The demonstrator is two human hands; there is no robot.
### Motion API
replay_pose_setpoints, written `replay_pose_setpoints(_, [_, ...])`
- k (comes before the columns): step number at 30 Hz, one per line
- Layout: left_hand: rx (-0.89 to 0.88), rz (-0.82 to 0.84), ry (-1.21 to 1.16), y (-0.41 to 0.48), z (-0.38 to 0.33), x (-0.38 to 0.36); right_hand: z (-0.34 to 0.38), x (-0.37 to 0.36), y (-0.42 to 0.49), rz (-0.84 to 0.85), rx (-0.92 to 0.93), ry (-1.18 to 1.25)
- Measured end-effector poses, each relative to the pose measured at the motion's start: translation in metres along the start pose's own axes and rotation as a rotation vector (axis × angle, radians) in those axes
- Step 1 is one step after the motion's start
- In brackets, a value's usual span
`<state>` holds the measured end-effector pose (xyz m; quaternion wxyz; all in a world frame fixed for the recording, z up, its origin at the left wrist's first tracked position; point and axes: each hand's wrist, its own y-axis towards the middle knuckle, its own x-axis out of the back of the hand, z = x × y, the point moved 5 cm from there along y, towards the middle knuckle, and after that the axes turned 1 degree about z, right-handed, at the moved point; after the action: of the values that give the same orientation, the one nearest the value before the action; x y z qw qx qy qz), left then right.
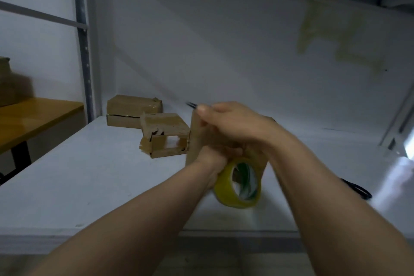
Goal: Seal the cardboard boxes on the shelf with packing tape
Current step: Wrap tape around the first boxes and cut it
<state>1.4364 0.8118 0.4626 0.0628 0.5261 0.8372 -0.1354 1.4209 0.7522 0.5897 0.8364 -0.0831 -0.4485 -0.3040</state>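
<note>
Head view is showing the right hand [235, 126] clasping the top of the small brown cardboard box [197, 141], held upright over the white shelf [89, 175]. The left hand [211, 160] is gripping the yellow packing-tape roll [226, 195] just beneath it.

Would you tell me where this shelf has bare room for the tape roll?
The shelf is bare front-left, between its front edge and the torn box, and right, behind the black cable. It is crowded back-left by the stacked boxes and mid-shelf around the held box.
</note>
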Motion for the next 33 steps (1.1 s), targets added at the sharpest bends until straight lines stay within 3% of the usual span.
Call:
replay_pose_setpoints(8, [-0.064,-0.089,0.031,0.002,0.002,-0.005,-0.093,0.047,-0.033,-0.154,-0.27,0.08])
replay_pose_setpoints(17, [-0.092,-0.046,-0.032,-0.003,0.007,-0.007,-0.128,0.032,-0.046,-0.075,-0.424,0.167])
replay_pose_setpoints(33, [-0.008,-0.01,-0.013,0.006,0.003,-0.006,-0.126,0.023,-0.034,-0.132,-0.456,0.229])
